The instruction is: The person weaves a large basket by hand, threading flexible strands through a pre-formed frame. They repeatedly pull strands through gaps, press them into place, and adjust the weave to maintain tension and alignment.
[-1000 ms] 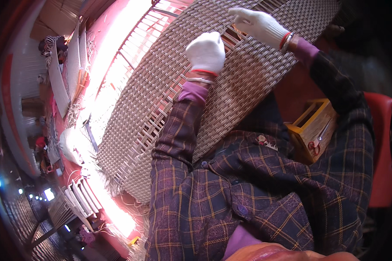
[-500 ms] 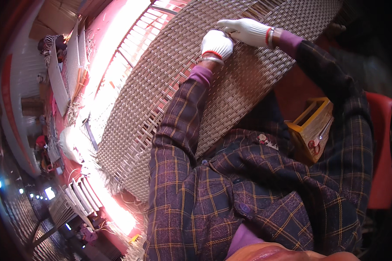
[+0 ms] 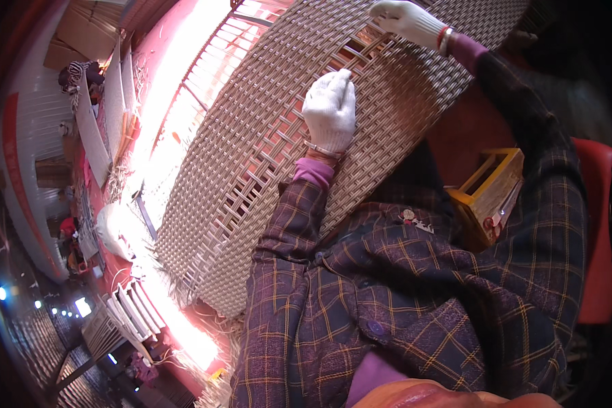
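A long woven panel of shiny grey-brown flat strands slants across my lap and away toward the top. A band of looser weave with gaps runs along its middle. My left hand, in a white knit glove, rests over this band with its fingers closed; what they hold, if anything, is hidden. Farther up and to the right, my right hand, gloved the same way, is above the weave with curled fingers. Anything in its grip is too small to make out. An open gap in the weave lies between the hands.
By my right side stands a yellow-edged wooden box with red-handled scissors at its side. A red chair is at the far right. Flat boards and a stack of pale slats stand on the left.
My hands were close together over the weave; now they are apart. The left has come down toward me, the right has gone up and right. A gap in the weave shows between them.
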`<move>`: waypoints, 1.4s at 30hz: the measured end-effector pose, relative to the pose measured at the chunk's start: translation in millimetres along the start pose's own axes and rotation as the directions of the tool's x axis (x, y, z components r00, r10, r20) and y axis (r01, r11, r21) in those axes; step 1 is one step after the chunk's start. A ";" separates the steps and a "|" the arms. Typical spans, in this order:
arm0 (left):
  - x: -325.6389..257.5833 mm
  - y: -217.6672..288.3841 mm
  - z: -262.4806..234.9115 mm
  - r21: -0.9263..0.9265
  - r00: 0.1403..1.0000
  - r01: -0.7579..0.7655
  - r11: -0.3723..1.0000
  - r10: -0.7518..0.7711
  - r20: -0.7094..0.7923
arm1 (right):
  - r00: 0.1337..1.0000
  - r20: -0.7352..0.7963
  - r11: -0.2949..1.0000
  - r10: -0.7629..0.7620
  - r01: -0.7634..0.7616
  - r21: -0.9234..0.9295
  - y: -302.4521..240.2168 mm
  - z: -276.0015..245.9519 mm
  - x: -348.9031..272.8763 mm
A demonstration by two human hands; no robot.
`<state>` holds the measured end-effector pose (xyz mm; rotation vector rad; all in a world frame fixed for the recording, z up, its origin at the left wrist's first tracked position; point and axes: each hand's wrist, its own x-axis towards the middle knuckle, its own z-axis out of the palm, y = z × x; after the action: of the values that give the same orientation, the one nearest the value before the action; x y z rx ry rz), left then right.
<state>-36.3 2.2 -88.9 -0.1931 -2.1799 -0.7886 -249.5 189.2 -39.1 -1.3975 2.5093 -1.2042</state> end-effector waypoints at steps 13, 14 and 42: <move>86.3 -8.2 49.3 0.530 0.916 -0.148 0.835 -0.086 0.392 | 0.982 -0.036 0.974 0.183 -0.186 -0.129 -5.6 3.2 -23.4; 86.4 -5.3 60.7 0.558 0.883 -0.179 0.810 -0.119 0.455 | 0.988 -0.010 0.985 0.153 -0.153 -0.083 -0.6 8.4 -23.5; 38.9 -1.8 68.3 -0.107 0.996 0.090 0.990 -0.091 -0.003 | 0.991 -0.132 0.915 0.000 -0.054 -0.400 23.6 26.4 6.1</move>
<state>-106.5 37.0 -94.9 -0.1458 -2.1528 -0.9570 -260.2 175.6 -70.6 -1.3846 2.9874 -0.8237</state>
